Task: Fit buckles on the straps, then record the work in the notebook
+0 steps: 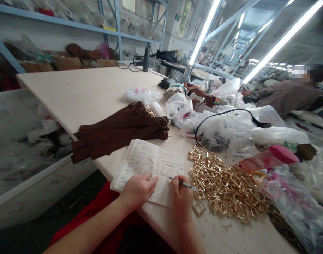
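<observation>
Pale worktop (pixel 71 91) carries an open ruled notebook (pixel 148 165) near its front edge, its pages lined with small writing. Left hand (pixel 138 190) lies flat on the page, fingers together, gripping nothing. Right hand (pixel 180 199) is clamped on a slim pen (pixel 186 184), tip toward the page, and sits nearer the heap of gold buckles (pixel 227 190), just beside it.

Notebook (pixel 148 169) on the worktable (pixel 71 91), just left of a heap of buckles (pixel 227 190) (all in one pile). Leather straps (pixel 119 132) behind the notebook; plastic bags (pixel 238 130) behind the buckles.
</observation>
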A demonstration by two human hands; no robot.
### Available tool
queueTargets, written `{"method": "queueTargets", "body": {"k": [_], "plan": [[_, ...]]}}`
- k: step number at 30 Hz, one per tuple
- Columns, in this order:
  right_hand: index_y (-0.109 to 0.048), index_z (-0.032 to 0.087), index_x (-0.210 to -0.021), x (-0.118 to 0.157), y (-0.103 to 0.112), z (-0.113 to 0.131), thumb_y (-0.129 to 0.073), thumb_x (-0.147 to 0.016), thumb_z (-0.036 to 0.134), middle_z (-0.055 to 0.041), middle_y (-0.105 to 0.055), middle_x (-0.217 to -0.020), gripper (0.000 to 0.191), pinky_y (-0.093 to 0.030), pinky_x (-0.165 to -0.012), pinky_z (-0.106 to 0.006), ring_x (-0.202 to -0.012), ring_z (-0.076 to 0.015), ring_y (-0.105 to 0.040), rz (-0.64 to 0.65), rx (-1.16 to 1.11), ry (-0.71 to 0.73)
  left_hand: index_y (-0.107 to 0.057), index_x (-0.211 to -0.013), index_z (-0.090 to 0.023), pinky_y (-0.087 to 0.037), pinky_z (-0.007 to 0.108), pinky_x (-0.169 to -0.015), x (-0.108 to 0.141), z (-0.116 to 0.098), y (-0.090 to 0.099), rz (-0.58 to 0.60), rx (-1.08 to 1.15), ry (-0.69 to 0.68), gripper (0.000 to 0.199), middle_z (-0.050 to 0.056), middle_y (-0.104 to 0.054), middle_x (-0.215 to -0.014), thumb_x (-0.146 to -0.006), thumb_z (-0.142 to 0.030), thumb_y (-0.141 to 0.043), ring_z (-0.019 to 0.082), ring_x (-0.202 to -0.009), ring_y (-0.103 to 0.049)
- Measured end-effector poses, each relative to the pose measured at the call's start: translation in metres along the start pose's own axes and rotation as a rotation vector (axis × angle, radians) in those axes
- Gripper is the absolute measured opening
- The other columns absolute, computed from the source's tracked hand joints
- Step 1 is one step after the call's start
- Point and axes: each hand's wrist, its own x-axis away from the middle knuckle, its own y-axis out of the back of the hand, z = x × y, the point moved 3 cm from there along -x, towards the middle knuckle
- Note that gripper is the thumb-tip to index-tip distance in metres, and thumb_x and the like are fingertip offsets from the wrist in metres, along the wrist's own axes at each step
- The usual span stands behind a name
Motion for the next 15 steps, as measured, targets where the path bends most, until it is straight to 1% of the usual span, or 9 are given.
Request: {"method": "queueTargets", "body": {"k": [6, 11, 15], "plan": [[-0.051, 0.020, -0.076, -0.0001, 0.0011, 0.0020, -0.040, -0.085, 0.041, -0.0022, -0.060, -0.064, 0.025, -0.042, -0.060, -0.030, -0.061, -0.0187, -0.056, -0.022, 0.010, 0.026, -0.062, -0.109, -0.024, -0.039, 0.026, -0.052, 0.0011, -0.0007, -0.0004, -0.005, -0.013, -0.001, 0.031, 0.005, -0.060, -0.075, -0.090, -0.032, -0.038, 0.016, -0.057, -0.053], [-0.052, 0.020, -0.076, -0.0001, 0.0003, -0.0007, -0.041, -0.085, 0.040, -0.0021, -0.060, -0.064, 0.025, -0.042, -0.060, -0.029, -0.060, -0.0180, -0.057, -0.030, -0.028, -0.002, -0.061, -0.109, -0.024, -0.040, 0.027, -0.053, 0.0016, 0.0004, -0.0019, -0.004, -0.003, 0.000, 0.031, 0.004, -0.060, -0.076, -0.090, -0.032, -0.038, 0.017, -0.059, -0.053], [-0.051, 0.020, -0.076, 0.0000, -0.0005, -0.0021, -0.040, -0.085, 0.042, -0.0025, -0.060, -0.065, 0.027, -0.042, -0.061, -0.029, -0.062, -0.0186, -0.056, -0.020, -0.011, -0.009, -0.061, -0.109, -0.024, -0.039, 0.026, -0.053, 0.0015, 0.0004, -0.0015, -0.013, -0.006, -0.005, 0.031, 0.004, -0.059, -0.075, -0.090, -0.032, -0.038, 0.016, -0.058, -0.053]]}}
